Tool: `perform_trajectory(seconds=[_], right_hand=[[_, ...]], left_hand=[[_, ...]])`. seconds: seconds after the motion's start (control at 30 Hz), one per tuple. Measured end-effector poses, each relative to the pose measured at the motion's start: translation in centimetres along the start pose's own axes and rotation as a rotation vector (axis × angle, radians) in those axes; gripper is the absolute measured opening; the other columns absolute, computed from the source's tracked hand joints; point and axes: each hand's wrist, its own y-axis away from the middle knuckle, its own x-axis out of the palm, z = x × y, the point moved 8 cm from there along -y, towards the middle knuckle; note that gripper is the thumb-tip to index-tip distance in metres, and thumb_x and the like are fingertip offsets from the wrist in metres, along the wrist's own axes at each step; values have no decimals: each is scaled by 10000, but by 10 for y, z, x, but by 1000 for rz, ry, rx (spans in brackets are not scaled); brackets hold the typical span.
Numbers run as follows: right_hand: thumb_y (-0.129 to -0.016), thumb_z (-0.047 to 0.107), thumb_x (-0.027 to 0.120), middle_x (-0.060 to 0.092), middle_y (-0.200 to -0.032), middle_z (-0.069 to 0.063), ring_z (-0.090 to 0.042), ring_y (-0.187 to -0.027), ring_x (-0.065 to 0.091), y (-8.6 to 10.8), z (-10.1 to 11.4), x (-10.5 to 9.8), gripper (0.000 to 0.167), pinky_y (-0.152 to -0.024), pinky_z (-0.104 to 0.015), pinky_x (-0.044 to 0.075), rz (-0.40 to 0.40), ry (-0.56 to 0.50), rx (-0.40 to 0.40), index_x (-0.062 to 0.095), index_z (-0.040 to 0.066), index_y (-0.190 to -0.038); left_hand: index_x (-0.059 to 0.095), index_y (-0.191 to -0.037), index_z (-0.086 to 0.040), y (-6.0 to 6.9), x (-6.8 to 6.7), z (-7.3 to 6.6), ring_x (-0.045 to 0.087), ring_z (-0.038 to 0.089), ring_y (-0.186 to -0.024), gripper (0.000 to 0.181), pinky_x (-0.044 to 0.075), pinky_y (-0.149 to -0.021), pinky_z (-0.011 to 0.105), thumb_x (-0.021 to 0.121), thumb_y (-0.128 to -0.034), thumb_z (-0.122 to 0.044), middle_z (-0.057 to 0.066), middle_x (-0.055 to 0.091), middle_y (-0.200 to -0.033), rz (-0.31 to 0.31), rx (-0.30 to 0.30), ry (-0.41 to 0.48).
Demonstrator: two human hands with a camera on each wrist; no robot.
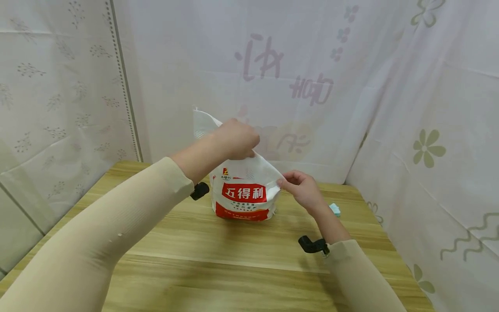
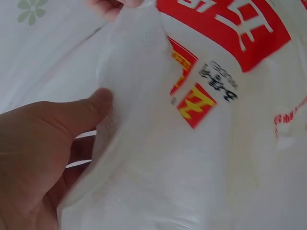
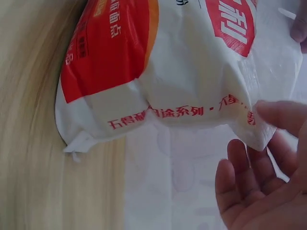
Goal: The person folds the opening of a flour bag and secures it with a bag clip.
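Note:
A white flour bag (image 1: pixel 241 210) with red panels and printed lettering stands upright near the middle of the wooden table. Its upper edge slopes down from a raised left corner to the right. My left hand (image 1: pixel 237 139) grips that edge around its middle; in the left wrist view the thumb (image 2: pixel 101 101) lies on the near face, with fingers partly hidden behind the plastic. At the right end of the edge, my right hand (image 1: pixel 306 190) pinches the corner between thumb and forefinger. The right wrist view shows its other fingers (image 3: pixel 235 177) loosely bent below the corner.
A small pale-blue object (image 1: pixel 334 209) lies on the wooden table (image 1: pixel 187 268), right of the bag and beyond my right wrist. Patterned white curtains (image 1: pixel 171 78) hang behind and along both sides. Black wrist-worn pieces (image 1: pixel 312 245) stick out near both wrists.

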Motion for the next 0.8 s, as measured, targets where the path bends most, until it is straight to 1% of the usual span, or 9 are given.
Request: perform_trajectory(seconds=[0.07,0.13,0.2,0.27,0.37,0.43,0.57,0.67,0.8], right_hand=[[-1060,327,747,764,-1289,-133,-275,-1143,694,1,6,0,378,-918,-315,581,8,38,-35,736,66,-1334],[-1077,335,720,760,-1338,-163,-323,-1162,709,2,13,1,396,-917,-324,592,16,74,-76,731,85,-1383],[-1093,343,694,757,-1347,-177,-380,-1173,711,3,19,1,402,-911,-328,596,25,108,-106,729,86,-1400],[-1104,333,675,753,-1342,-182,-405,-1173,708,3,23,2,396,-908,-327,600,26,141,-127,729,76,-1400],[-1106,313,673,746,-1330,-178,-373,-1147,707,2,25,3,378,-908,-344,608,20,170,-133,739,65,-1384],[-1103,305,679,743,-1316,-171,-342,-1138,705,1,24,3,360,-921,-371,615,14,176,-123,752,63,-1359],[-1091,290,700,774,-1238,-157,-370,-1130,718,0,23,4,297,-933,-426,618,-6,184,-88,780,67,-1269],[-1080,266,719,800,-1165,-152,-383,-1106,731,0,23,5,250,-899,-397,607,-33,197,-77,788,59,-1202],[-1061,252,748,804,-1101,-144,-359,-1049,726,-1,24,5,219,-829,-332,568,-58,213,-74,788,52,-1140]], left_hand=[[790,-1192,-161,0,0,-4,698,230,-975,213,602,-959,427,738,-1060,-319,27,786,-1112,23,4,13],[786,-1209,-160,1,1,-6,698,235,-986,204,613,-949,418,719,-1073,-296,32,780,-1138,48,-5,35],[771,-1248,-158,3,2,-6,693,242,-1020,223,597,-1007,435,705,-1079,-288,37,776,-1178,68,-25,39],[757,-1290,-161,5,4,-5,693,247,-1063,247,560,-1084,460,698,-1081,-279,39,776,-1224,83,-40,37],[750,-1325,-167,7,6,-4,689,250,-1113,265,504,-1153,497,692,-1084,-262,41,777,-1270,94,-45,26],[759,-1321,-173,7,6,-4,696,249,-1104,258,519,-1134,490,689,-1087,-255,41,782,-1271,88,-39,26],[771,-1291,-170,4,5,-5,701,243,-1054,234,581,-1039,460,682,-1094,-261,42,785,-1241,67,-34,32],[775,-1275,-160,2,5,-5,705,245,-1038,227,608,-991,443,696,-1086,-258,49,789,-1231,52,-31,38],[774,-1254,-143,1,6,-4,708,246,-1017,217,627,-955,427,712,-1076,-251,55,792,-1210,36,-31,39]])
